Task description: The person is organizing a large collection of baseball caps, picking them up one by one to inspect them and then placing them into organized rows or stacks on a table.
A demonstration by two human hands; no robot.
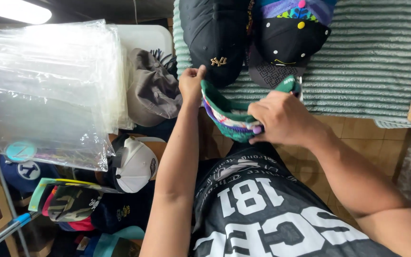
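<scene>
Both hands grip a green cap (229, 116) at the edge of a ribbed green mat (367, 62): the left hand (192, 83) pinches its rim, the right hand (281, 119) apparently clamps the crown; black caps (217, 35) lie just beyond.

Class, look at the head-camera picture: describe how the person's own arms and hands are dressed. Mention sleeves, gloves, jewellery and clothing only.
Both arms are bare to beyond the elbow; no sleeves reach them. The left hand and right hand wear no gloves, and no rings, watch or bracelets show. The torso wears a black jersey with large white block lettering and numerals.
</scene>
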